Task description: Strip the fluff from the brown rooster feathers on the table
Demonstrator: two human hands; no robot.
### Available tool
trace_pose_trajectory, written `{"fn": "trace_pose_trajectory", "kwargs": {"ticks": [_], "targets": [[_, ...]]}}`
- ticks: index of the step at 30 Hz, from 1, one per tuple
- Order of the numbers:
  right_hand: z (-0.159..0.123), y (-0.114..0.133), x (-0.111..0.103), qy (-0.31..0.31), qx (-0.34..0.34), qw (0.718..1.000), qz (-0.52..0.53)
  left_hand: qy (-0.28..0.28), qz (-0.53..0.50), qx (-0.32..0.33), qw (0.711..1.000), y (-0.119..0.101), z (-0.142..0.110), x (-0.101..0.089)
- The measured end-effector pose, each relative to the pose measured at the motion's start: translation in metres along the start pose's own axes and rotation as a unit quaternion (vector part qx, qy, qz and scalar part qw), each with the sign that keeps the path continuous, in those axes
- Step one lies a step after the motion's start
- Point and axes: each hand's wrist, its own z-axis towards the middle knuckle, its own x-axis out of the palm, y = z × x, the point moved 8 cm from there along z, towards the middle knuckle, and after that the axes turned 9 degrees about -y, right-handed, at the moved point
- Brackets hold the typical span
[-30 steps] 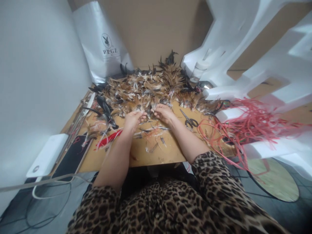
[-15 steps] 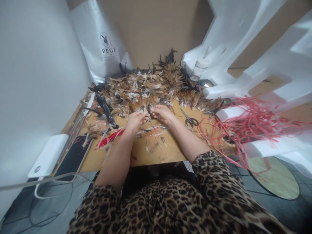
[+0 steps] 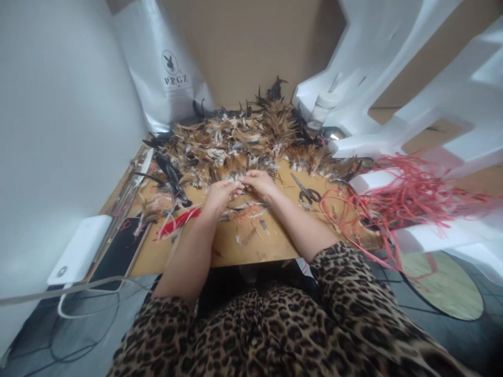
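Observation:
My left hand (image 3: 223, 193) is closed in a pinch at the lower end of a tuft of brown feathers (image 3: 234, 163), which fans upward from the fingertips. Meeting it from the other side, my right hand (image 3: 258, 183) pinches at the same tuft's base. The fingertips touch or nearly touch, and the exact grip point between them is too small to make out. Right behind the hands lies a large heap of brown, white and black feathers (image 3: 220, 137). Loose feather scraps (image 3: 251, 222) and thin reddish strands are scattered on the wooden table (image 3: 251, 254) below my wrists.
Black-handled scissors (image 3: 305, 189) lie right of my hands. Farther right hang pink-red strings (image 3: 416, 204) over white foam pieces (image 3: 377, 180). A red strip (image 3: 178, 222) and black feathers (image 3: 170, 175) are at left, beside a white power bank-like box (image 3: 80, 248). A silvery bag (image 3: 168, 78) stands behind.
My two hands have come together, closing the small gap between their fingertips at the feather tuft. The things around them lie as before.

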Motion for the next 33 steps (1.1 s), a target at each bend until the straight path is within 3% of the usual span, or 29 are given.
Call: {"fn": "trace_pose_trajectory", "kwargs": {"ticks": [7,16,33], "targets": [[-0.0011,0.0034,-0.0002,0.003,-0.027,0.999,-0.047,-0.015,0.001,0.009,1.000,-0.0040,-0.0011,-0.0005],[0.0001,-0.0016,-0.0002,0.012,0.036,0.998,0.044,-0.026,-0.031,0.009,0.999,-0.0023,0.0037,-0.0052],[0.0002,-0.0012,-0.0003,-0.008,-0.017,1.000,0.004,-0.016,0.009,-0.030,0.999,0.0030,-0.0011,0.0012]]}}
